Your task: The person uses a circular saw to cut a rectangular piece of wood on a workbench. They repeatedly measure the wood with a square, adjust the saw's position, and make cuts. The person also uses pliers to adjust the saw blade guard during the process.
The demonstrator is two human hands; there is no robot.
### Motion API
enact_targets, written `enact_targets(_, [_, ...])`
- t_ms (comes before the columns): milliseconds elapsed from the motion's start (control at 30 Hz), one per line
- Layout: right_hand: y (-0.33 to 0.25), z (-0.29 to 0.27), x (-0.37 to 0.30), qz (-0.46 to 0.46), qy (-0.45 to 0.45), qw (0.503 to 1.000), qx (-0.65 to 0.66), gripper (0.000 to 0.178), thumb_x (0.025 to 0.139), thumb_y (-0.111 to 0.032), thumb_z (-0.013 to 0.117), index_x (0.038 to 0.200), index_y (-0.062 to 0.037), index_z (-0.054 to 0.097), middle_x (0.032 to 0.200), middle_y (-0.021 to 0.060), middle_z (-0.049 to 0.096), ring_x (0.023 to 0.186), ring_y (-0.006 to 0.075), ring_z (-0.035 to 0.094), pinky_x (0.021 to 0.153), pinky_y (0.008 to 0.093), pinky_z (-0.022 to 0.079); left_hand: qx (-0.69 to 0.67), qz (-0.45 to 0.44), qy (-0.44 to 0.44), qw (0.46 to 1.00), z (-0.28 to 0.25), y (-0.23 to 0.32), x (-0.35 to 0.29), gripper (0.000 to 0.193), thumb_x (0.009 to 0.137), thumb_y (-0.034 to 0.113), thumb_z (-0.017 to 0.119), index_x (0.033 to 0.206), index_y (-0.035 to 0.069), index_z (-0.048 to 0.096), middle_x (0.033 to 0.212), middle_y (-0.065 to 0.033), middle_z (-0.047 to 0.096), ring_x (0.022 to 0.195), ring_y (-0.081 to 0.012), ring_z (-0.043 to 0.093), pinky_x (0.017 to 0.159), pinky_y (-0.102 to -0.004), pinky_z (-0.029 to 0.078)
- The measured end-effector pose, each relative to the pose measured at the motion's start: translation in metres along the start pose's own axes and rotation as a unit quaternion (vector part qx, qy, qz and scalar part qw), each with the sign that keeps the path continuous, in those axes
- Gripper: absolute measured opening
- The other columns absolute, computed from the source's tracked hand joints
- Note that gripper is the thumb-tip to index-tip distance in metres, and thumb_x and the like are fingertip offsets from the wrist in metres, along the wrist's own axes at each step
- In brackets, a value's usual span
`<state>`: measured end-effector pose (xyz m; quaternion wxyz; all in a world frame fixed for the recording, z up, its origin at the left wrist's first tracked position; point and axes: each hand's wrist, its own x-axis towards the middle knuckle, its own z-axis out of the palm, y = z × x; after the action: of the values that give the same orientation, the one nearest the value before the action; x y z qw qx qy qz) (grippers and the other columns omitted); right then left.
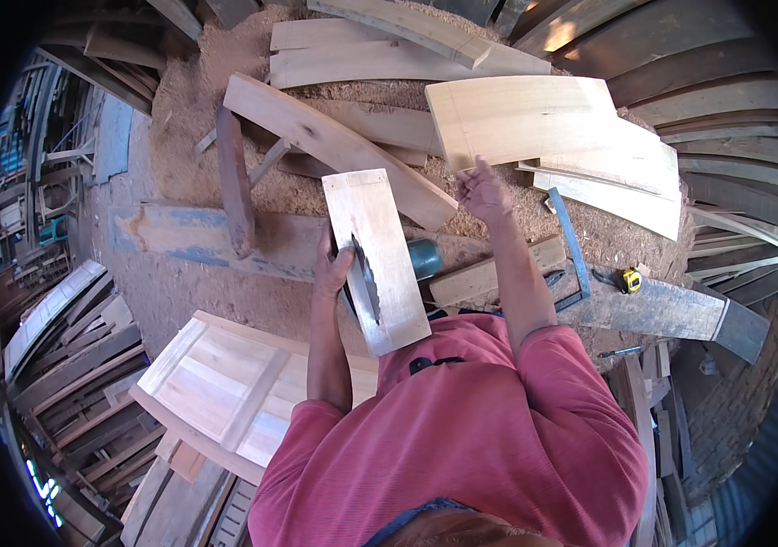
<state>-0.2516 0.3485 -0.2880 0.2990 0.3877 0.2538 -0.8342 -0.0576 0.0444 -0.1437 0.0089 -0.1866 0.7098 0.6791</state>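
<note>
Left grip pinches the board, probably stiff, fairly light, best held mid-edge; right grip, can't tell!

That pale plank is wood, smooth with a faint gloss; the square over there looks like dull metal, the red shirt matt cloth.

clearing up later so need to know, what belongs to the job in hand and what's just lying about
Seemingly in use:
- narrow board, in left hand
- wide board, near right hand

Probably just lying about:
- tape measure
- metal square
- panelled piece
</note>
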Motion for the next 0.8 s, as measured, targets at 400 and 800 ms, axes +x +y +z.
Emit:
enact_targets(400, [-0.097, 0.029, 0.008, -0.212, 0.029, 0.963, 0.162, 0.059, 0.11, -0.038, 0.05, 0.157, -0.0055, 0.033, 0.155, 0.0214, 0.041, 0.144, 0.0393, 0.044, 0.12, 0.0561, 0.04, 0.01, -0.032, 0.009, 0.999, -0.003, -0.003, -0.005, 0.072, 0.079, 0.019, 0.059, 0.147, -0.003, 0.048, 0.138, -0.0134, 0.057, 0.129, -0.0248, 0.054, 0.114, -0.0391, 0.039])
enact_targets(800, [-0.13, -0.005, -0.042, -0.246, 0.031, 0.969, 0.022, 0.058, 0.089, -0.014, 0.075, 0.141, -0.0024, 0.051, 0.134, 0.0194, 0.062, 0.126, 0.0401, 0.061, 0.112, 0.0621, 0.049, -0.015, -0.067, 0.015, 0.998, 0.01, 0.018, -0.001, 0.071, 0.08, 0.019, 0.06, 0.147, -0.002, 0.048, 0.137, -0.0135, 0.059, 0.129, -0.0255, 0.056, 0.114, -0.0399, 0.041])
